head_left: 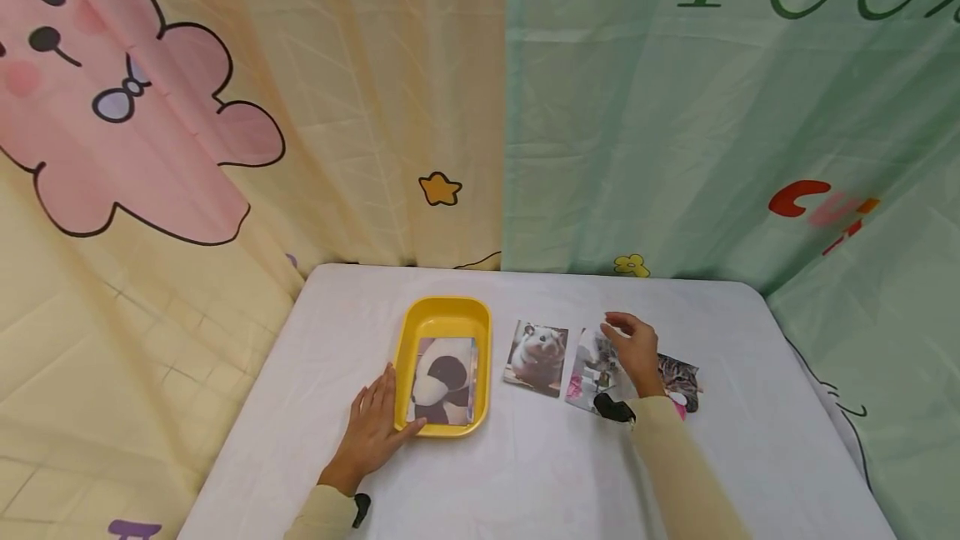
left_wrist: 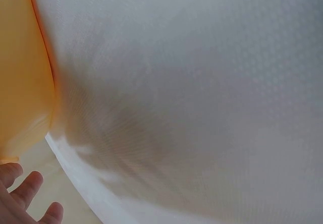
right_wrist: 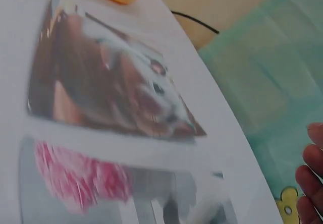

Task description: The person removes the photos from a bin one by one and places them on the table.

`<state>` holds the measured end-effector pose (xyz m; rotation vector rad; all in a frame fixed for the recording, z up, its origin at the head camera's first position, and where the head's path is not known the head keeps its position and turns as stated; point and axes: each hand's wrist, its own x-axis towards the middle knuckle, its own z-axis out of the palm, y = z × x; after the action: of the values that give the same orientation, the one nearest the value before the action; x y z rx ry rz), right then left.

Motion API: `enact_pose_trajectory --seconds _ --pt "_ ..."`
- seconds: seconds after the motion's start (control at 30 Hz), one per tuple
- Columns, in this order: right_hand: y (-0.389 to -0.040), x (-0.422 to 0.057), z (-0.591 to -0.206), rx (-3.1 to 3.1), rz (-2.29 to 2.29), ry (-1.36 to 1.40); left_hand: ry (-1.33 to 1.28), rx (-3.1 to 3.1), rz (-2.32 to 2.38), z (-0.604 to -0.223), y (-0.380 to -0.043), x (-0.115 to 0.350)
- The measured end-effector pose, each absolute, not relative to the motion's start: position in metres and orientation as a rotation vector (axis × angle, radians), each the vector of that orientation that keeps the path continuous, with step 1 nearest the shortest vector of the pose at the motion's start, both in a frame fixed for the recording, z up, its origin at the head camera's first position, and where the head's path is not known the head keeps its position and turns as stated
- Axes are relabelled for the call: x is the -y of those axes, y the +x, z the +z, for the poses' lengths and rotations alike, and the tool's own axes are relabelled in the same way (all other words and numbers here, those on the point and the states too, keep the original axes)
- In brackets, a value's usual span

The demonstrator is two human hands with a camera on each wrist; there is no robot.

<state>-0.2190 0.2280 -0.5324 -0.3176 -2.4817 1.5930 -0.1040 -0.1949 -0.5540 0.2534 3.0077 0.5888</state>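
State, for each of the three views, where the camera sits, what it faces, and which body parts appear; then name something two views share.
Head: above, facing the table; left hand beside yellow tray, right hand over photos.
Left wrist: low over the cloth; fingertips show.
Right wrist: close over hamster photo; fingertips show.
Shared: hamster photo, head and right wrist.

Pale cream long sleeves (head_left: 678,473), with a black wrist-worn device (head_left: 613,408) on each.

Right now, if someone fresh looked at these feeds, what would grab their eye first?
Probably the yellow tray left of centre on the white table, with a panda photo lying inside and the left hand resting flat against its near-left side. Next, the row of animal photos to its right: a hamster photo, then the right hand hovering over the next photo.
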Motion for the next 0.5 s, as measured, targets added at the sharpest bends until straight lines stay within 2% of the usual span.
enact_pose_trajectory --seconds 0.27,0.5 --pt "-0.233 -0.164 -0.526 2.482 1.648 0.016 0.246 -2.988 0.599 -0.553 -0.103 0.195" --pt "-0.238 -0.109 -0.522 2.549 1.663 0.174 0.27 -3.022 0.592 -0.554 -0.104 0.195"
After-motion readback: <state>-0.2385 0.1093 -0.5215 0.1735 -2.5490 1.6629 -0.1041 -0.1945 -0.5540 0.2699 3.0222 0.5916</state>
